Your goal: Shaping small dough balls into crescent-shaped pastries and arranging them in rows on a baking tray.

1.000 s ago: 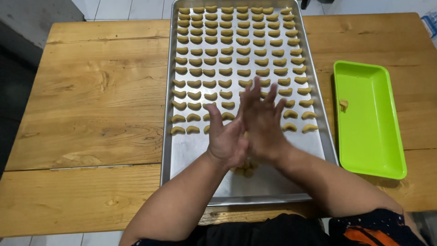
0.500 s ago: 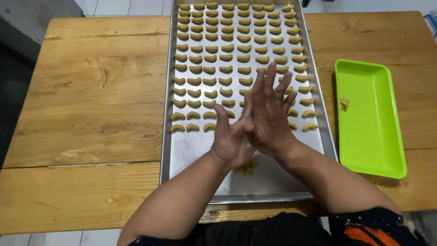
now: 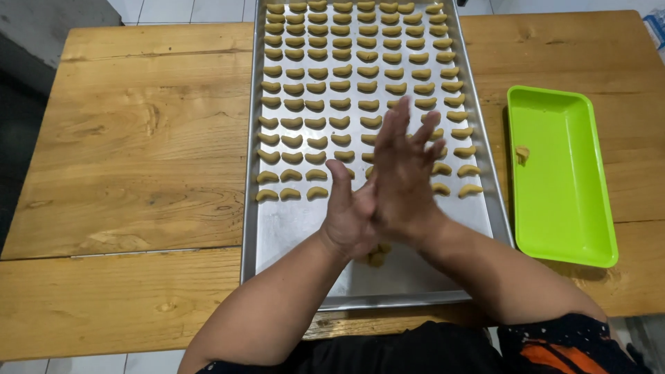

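My left hand and my right hand are pressed palm to palm over the near half of a long metal baking tray. The fingers are straight and the right hand reaches further forward. A small lump of tan dough shows just under the heels of the hands; what lies between the palms is hidden. Rows of crescent-shaped dough pieces fill the far part of the tray, and the hands cover some of them.
The tray lies on a wooden table. A bright green rectangular plastic tray sits to the right with one small scrap of dough in it. A dark floor shows at the far left.
My right hand has slid forward along the left palm, its fingers now further up the tray. The left hand stayed almost in place.
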